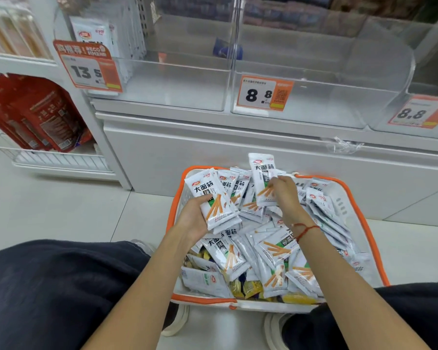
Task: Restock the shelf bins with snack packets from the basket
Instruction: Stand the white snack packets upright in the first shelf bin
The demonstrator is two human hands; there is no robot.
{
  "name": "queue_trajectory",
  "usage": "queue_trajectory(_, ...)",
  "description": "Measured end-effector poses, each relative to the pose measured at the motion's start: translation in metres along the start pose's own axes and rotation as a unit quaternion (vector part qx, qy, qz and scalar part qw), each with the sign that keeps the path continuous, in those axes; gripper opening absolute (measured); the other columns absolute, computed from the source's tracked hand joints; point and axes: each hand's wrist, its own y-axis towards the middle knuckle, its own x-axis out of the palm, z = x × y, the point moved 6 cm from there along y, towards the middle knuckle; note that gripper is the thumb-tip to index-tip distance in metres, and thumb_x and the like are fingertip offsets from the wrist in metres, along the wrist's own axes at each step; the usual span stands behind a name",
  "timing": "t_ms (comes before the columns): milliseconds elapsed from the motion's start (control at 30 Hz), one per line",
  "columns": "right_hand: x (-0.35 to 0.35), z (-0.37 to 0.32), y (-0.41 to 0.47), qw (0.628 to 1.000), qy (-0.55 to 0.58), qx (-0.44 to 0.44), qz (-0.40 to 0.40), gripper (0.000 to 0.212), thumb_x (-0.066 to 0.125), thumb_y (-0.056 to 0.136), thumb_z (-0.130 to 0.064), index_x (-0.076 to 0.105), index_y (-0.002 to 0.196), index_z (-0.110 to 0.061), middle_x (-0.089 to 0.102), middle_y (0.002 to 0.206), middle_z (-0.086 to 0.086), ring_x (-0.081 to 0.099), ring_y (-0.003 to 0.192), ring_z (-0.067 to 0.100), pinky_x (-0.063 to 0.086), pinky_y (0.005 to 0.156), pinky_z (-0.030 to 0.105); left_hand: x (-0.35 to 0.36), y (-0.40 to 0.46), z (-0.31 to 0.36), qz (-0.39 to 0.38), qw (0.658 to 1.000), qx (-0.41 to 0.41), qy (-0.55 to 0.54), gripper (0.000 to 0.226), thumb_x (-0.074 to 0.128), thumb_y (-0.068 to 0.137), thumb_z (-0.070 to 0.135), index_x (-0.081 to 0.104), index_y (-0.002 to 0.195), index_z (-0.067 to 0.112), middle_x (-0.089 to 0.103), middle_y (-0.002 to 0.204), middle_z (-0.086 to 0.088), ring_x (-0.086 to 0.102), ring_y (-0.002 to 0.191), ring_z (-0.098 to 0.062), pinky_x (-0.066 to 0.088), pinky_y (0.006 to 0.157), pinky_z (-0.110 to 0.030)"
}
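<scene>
Dark trousers (48,286) frame our lower view at 7 and 5 o'clock, and between our knees sits the orange-rimmed basket (359,195), heaped with white snack packets (276,248) and a few yellow ones near its front edge. Our left hand (195,218) grips a small stack of packets (216,205) at about 9 o'clock of the basket, fingers curled under it; our right hand (283,190) pinches one upright packet (261,178) at 12 o'clock. We judge we are gathering a batch for the clear bins (177,82) above, where the left bin holds only a few matching packets (96,39) at its 10 o'clock corner. The risk we see is the slick stack fanning out and slipping from the left hand as more is added, or packets landing in the wrong bin. Packets read "大面筋"; price tags read 13.5 (86,70), 8.8 (259,93) and 8.8 (415,112), the first headed "RECOMMEND".
</scene>
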Motion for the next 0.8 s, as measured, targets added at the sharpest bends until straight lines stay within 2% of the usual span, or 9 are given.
queue_trajectory(100, 0.024, -0.021, -0.02, 0.994, -0.041, 0.002, -0.101, 0.015, 0.052, 0.091, -0.011, 0.051, 0.106, -0.011, 0.06, 0.095, 0.006, 0.056, 0.078, 0.016, 0.046, 0.068, 0.03, 0.003, -0.001, 0.0, 0.024, 0.998, 0.018, 0.047, 0.024, 0.042, 0.097, 0.007, 0.059, 0.114, 0.01, 0.069, 0.1, -0.014, 0.066, 0.082, -0.027, 0.053, 0.083, -0.046)
queue_trajectory(167, 0.04, -0.025, -0.04, 0.984, -0.103, -0.022, -0.143, 0.019, 0.056, 0.091, -0.015, 0.047, 0.107, -0.014, 0.057, 0.093, 0.001, 0.054, 0.078, 0.013, 0.045, 0.071, 0.03, 0.013, -0.003, 0.004, 0.016, 0.998, 0.047, 0.025, 0.03, 0.036, 0.097, 0.014, 0.06, 0.115, 0.011, 0.068, 0.103, -0.015, 0.064, 0.088, -0.03, 0.05, 0.087, -0.047)
queue_trajectory(333, 0.064, -0.022, -0.066, 0.975, -0.153, -0.134, -0.088, 0.019, 0.058, 0.088, -0.016, 0.049, 0.105, -0.013, 0.054, 0.091, -0.003, 0.054, 0.08, 0.014, 0.048, 0.081, 0.035, 0.032, -0.009, 0.008, -0.028, 0.997, 0.056, 0.048, 0.036, 0.042, 0.098, 0.038, 0.064, 0.114, 0.013, 0.072, 0.099, -0.01, 0.067, 0.09, -0.02, 0.051, 0.081, -0.032)
queue_trajectory(400, 0.069, -0.019, -0.067, 0.979, -0.128, -0.139, -0.079, 0.022, 0.062, 0.085, -0.021, 0.053, 0.104, -0.017, 0.055, 0.1, -0.003, 0.055, 0.097, 0.016, 0.047, 0.089, 0.037, 0.03, -0.008, 0.007, -0.019, 0.995, 0.064, 0.069, 0.034, 0.043, 0.099, 0.035, 0.063, 0.113, 0.011, 0.072, 0.094, -0.009, 0.068, 0.087, -0.019, 0.052, 0.079, -0.031)
queue_trajectory(533, 0.069, -0.007, -0.069, 0.993, -0.069, -0.047, -0.084, 0.066, 0.063, 0.075, -0.049, 0.039, 0.133, -0.032, 0.034, 0.136, -0.003, 0.038, 0.13, 0.024, 0.042, 0.1, 0.049, 0.022, -0.005, 0.013, 0.05, 0.993, 0.096, 0.041, 0.035, 0.051, 0.097, 0.037, 0.058, 0.125, 0.018, 0.068, 0.115, -0.011, 0.066, 0.101, -0.029, 0.054, 0.063, -0.034)
queue_trajectory(633, 0.072, -0.002, -0.071, 0.985, -0.11, 0.005, -0.131, 0.09, 0.051, 0.065, -0.066, 0.027, 0.145, -0.033, 0.031, 0.149, -0.004, 0.049, 0.124, 0.027, 0.044, 0.099, 0.05, 0.025, -0.004, 0.01, 0.057, 0.993, 0.097, 0.031, 0.039, 0.052, 0.096, 0.037, 0.056, 0.128, 0.017, 0.067, 0.118, -0.013, 0.065, 0.107, -0.03, 0.056, 0.077, -0.039)
queue_trajectory(667, 0.073, -0.003, -0.071, 0.982, -0.111, 0.005, -0.152, 0.081, 0.048, 0.073, -0.062, 0.029, 0.145, -0.029, 0.035, 0.146, -0.004, 0.058, 0.114, 0.026, 0.05, 0.091, 0.044, 0.027, -0.005, 0.011, 0.059, 0.993, 0.098, 0.029, 0.036, 0.051, 0.096, 0.035, 0.058, 0.125, 0.015, 0.068, 0.115, -0.013, 0.066, 0.104, -0.03, 0.055, 0.081, -0.039)
queue_trajectory(733, 0.076, -0.013, -0.073, 0.978, -0.077, -0.021, -0.192, 0.041, 0.042, 0.095, -0.037, 0.043, 0.134, -0.026, 0.049, 0.126, 0.004, 0.063, 0.099, 0.018, 0.058, 0.071, 0.028, 0.035, -0.013, 0.021, 0.048, 0.994, 0.095, 0.03, 0.025, 0.047, 0.096, 0.027, 0.063, 0.108, 0.012, 0.07, 0.096, -0.012, 0.066, 0.085, -0.027, 0.054, 0.073, -0.034)
queue_trajectory(800, 0.079, -0.027, -0.074, 0.973, -0.079, -0.08, -0.2, 0.02, 0.038, 0.098, -0.032, 0.049, 0.111, -0.042, 0.056, 0.115, 0.006, 0.061, 0.102, 0.019, 0.058, 0.079, 0.032, 0.04, -0.018, 0.035, 0.047, 0.994, 0.092, 0.041, 0.023, 0.043, 0.092, 0.02, 0.064, 0.093, 0.009, 0.068, 0.078, -0.01, 0.062, 0.07, -0.024, 0.049, 0.063, -0.03)
